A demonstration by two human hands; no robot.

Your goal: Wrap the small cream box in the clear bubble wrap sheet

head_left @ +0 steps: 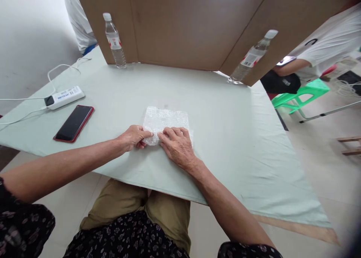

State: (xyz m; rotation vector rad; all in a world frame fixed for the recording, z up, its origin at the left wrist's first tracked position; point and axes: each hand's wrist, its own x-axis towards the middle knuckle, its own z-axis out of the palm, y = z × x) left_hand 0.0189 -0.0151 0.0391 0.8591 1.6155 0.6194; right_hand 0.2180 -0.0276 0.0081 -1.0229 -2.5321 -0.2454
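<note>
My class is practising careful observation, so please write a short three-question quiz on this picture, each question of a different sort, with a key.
1. Fill the gap: The left hand pinches the near left corner of a piece of ____, while the right hand rests on it.
2. True or false: The phone lies to the left of both hands.
3. Count: How many bottles stand by the cardboard?

Key:
1. Bubble wrap.
2. True.
3. Two: one towards the left, the other towards the right.
</note>
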